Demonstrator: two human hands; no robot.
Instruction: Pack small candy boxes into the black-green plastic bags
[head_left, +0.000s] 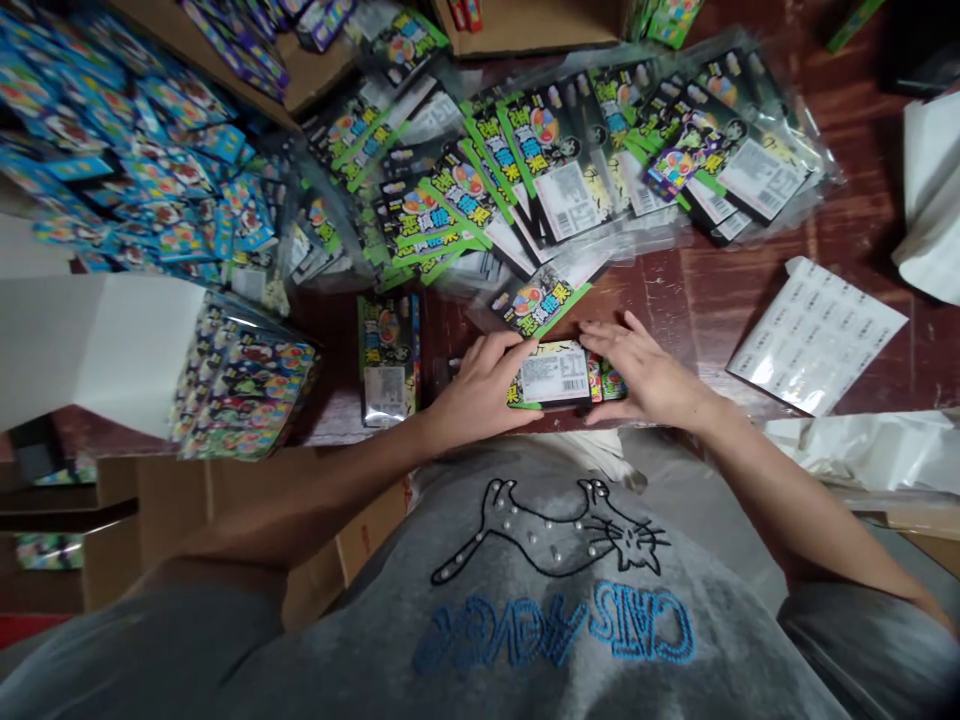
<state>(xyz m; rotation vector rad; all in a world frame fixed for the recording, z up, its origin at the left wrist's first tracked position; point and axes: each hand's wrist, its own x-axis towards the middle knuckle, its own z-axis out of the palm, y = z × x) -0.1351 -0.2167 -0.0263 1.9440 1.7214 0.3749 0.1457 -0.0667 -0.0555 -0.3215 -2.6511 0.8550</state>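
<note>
Low on the table before me, a black and green candy package (553, 375) lies with its white barcode label facing up. My left hand (487, 380) is closed around its left end. Small colourful boxes (611, 382) show at the package's right end, and my right hand (649, 375) holds them there with thumb and fingers on opposite sides. Whether these boxes sit partly inside the package is hard to see. Touching the left fingertips or just beyond them is a flat printed sleeve (540, 300). A filled, shiny package (390, 360) stands apart to the left.
Overlapping printed sleeves in clear plastic (562, 150) spread across the back. A heap of small blue boxes (150, 150) fills the far left, near an open white-flapped box of candy boxes (240, 380). A sheet of stickers (817, 335) lies right. A cardboard box (540, 25) borders the back.
</note>
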